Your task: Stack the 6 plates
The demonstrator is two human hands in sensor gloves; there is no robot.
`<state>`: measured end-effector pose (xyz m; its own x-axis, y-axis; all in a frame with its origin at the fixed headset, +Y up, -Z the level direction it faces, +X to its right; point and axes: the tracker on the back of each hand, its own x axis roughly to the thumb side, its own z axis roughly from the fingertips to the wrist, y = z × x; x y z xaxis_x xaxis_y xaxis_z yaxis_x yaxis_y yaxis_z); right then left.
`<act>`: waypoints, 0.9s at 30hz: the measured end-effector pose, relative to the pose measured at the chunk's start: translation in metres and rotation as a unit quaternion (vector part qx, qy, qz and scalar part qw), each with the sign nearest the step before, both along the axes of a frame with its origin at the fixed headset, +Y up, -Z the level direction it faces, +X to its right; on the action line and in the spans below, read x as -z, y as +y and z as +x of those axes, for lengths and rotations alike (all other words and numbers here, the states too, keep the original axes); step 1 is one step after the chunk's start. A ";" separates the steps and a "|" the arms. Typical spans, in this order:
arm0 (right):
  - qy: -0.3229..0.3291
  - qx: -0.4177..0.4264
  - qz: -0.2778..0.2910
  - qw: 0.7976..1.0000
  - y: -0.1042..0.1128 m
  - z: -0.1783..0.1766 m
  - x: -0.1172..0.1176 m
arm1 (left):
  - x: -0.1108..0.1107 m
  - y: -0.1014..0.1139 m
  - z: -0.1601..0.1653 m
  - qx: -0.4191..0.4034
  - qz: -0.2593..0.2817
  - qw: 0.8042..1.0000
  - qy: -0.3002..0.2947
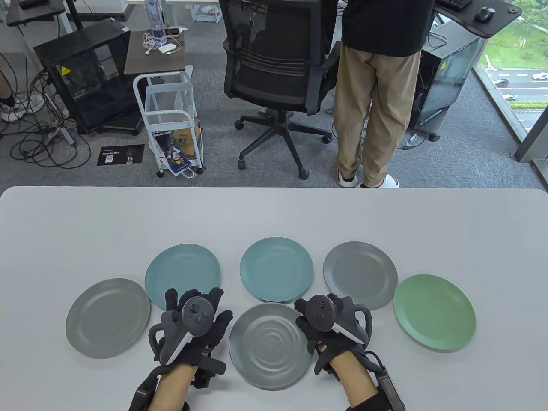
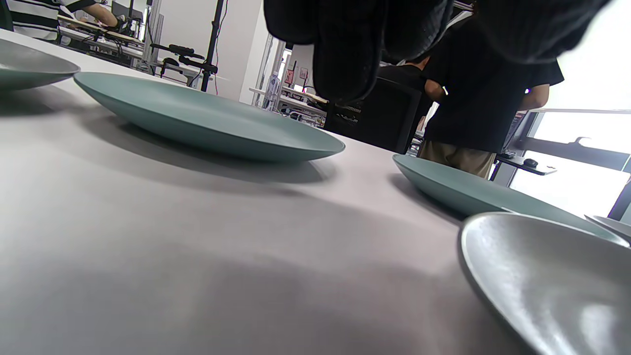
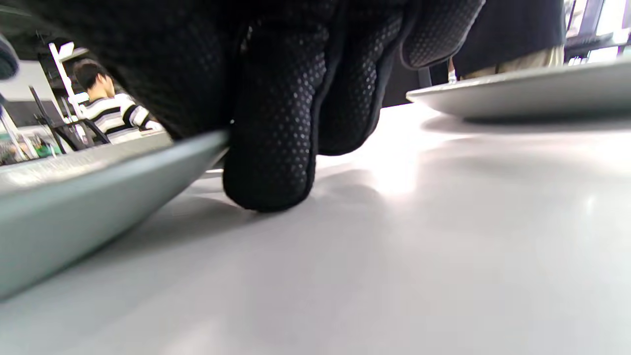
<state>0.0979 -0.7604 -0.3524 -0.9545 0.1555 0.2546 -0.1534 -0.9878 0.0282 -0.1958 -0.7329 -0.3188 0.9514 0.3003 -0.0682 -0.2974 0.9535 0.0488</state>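
Six plates lie apart on the white table (image 1: 274,214): a grey one (image 1: 107,319) at far left, two teal ones (image 1: 183,269) (image 1: 276,269), a grey one (image 1: 359,274), a green one (image 1: 434,312), and a grey one (image 1: 269,346) at the front centre. My left hand (image 1: 192,325) is between the far-left and front grey plates, fingers spread above the table and holding nothing. My right hand (image 1: 329,321) is at the front grey plate's right rim. In the right wrist view its fingertips (image 3: 271,162) touch the table against that rim (image 3: 74,197).
Beyond the table's far edge stand a black office chair (image 1: 278,64), a standing person (image 1: 376,85) and a white cart (image 1: 171,120). The left wrist view shows the left teal plate (image 2: 207,118), the middle teal plate (image 2: 468,192) and the front grey plate (image 2: 542,281).
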 end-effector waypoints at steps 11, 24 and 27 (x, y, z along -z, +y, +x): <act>-0.105 -0.018 0.089 0.990 0.020 0.039 -0.001 | 0.000 0.001 -0.001 -0.004 0.007 1.000 0.005; -0.175 -0.110 -0.006 0.978 0.001 0.074 0.012 | -0.004 0.002 0.007 0.068 0.046 0.996 0.036; -0.177 -0.112 -0.008 0.978 -0.002 0.073 0.014 | -0.005 0.001 0.011 0.100 0.049 0.993 0.042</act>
<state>0.1711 -0.7621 -0.3662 -0.9930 -0.0656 -0.0985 0.0631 -0.9976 0.0275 -0.1843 -0.7318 -0.3140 0.9847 0.1151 -0.1305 -0.0935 0.9825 0.1609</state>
